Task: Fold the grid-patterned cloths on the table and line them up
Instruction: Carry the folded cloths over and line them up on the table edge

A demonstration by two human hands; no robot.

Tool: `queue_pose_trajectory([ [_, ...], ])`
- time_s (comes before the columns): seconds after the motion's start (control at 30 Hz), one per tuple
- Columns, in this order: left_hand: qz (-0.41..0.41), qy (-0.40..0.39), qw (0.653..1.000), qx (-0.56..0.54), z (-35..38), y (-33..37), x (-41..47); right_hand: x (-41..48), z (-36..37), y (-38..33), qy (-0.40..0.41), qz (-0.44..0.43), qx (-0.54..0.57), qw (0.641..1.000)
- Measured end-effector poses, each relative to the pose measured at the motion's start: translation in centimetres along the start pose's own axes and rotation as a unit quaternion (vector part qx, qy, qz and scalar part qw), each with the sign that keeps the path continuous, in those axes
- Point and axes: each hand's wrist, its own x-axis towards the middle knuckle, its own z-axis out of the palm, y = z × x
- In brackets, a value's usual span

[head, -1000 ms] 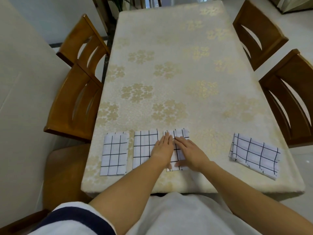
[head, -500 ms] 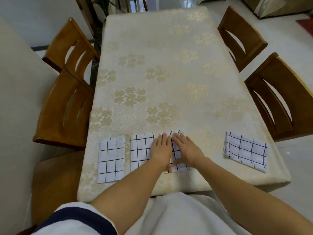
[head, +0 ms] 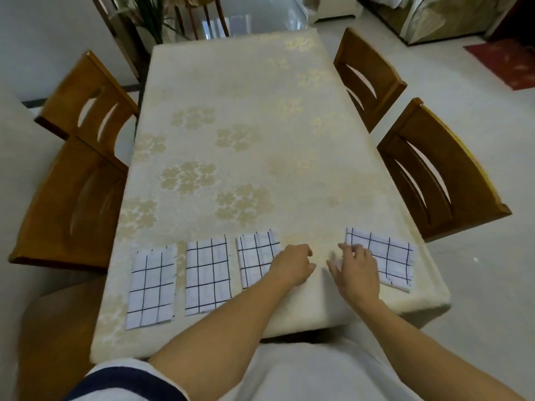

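Observation:
Three folded white cloths with black grid lines lie in a row near the table's front edge: the left cloth (head: 151, 287), the middle cloth (head: 208, 277) and the third cloth (head: 256, 254). A fourth grid cloth (head: 385, 256) lies askew at the front right. My left hand (head: 292, 266) hovers at the third cloth's right edge, fingers loosely curled, holding nothing. My right hand (head: 357, 269) is at the fourth cloth's left edge with fingers spread; it covers that edge, and contact is unclear.
The table (head: 246, 125) wears a cream cloth with gold flower prints. Two wooden chairs (head: 78, 175) stand along its left side and two more chairs (head: 434, 175) along its right. A plant (head: 150, 15) stands beyond the far end.
Both hands lifted off the third cloth. My right hand moved right to the fourth cloth; my left hand slid to the third cloth's right edge. The camera tilted up.

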Motion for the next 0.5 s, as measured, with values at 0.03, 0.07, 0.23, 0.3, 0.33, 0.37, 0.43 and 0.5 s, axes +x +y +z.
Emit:
queue_pose_trajectory([
  [0.03, -0.022, 0.001, 0.999, -0.047, 0.5, 1.2, 0.7, 0.2, -0.2, 0.9, -0.040, 0.019, 0.009, 0.999],
  [0.07, -0.041, 0.004, 0.995, -0.087, 1.1, 2.5, 1.4, 0.3, -0.4, 1.8, -0.081, 0.034, 0.030, 0.996],
  [0.23, -0.097, 0.029, 0.984, -0.145, 3.9, 7.6, 5.6, 1.6, -0.9, 6.3, -0.196, -0.050, 0.153, 0.967],
  [0.3, -0.127, 0.038, 0.974, -0.183, 4.7, 8.7, 6.7, 2.2, -1.6, 7.7, -0.241, -0.094, 0.159, 0.953],
  [0.33, -0.143, 0.040, 0.969, -0.198, 5.1, 9.1, 6.9, 2.4, -1.8, 8.1, -0.258, -0.108, 0.154, 0.948],
  [0.37, -0.154, 0.040, 0.966, -0.204, 5.3, 9.5, 7.0, 2.4, -2.0, 8.3, -0.265, -0.117, 0.149, 0.945],
  [0.43, -0.162, 0.041, 0.967, -0.191, 5.8, 9.8, 7.3, 2.5, -2.1, 8.5, -0.261, -0.125, 0.144, 0.946],
  [0.5, -0.166, 0.043, 0.969, -0.176, 6.2, 9.9, 7.4, 2.8, -1.8, 8.6, -0.254, -0.141, 0.131, 0.948],
])
